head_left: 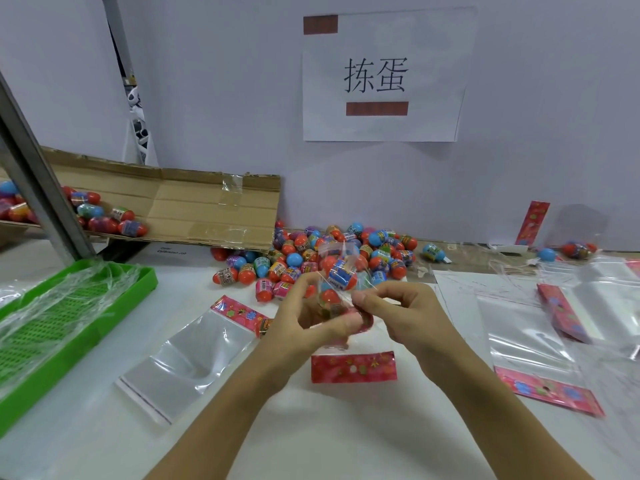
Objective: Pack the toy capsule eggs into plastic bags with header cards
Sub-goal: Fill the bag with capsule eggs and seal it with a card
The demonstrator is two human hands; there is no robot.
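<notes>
So, my left hand (304,317) and right hand (398,315) both pinching the filled bag (341,271) of capsule eggs, loose egg pile (311,254) at 12 o'clock, empty bag (194,355) at 9.

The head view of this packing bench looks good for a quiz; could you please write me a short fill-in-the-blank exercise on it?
1. Both hands, left hand and right hand, hold a clear bag containing ____.
2. The mesh tray on the left is coloured ____.
3. The loose egg pile lies to the ____ of the cardboard box.

Missing words: capsule eggs; green; right
</notes>
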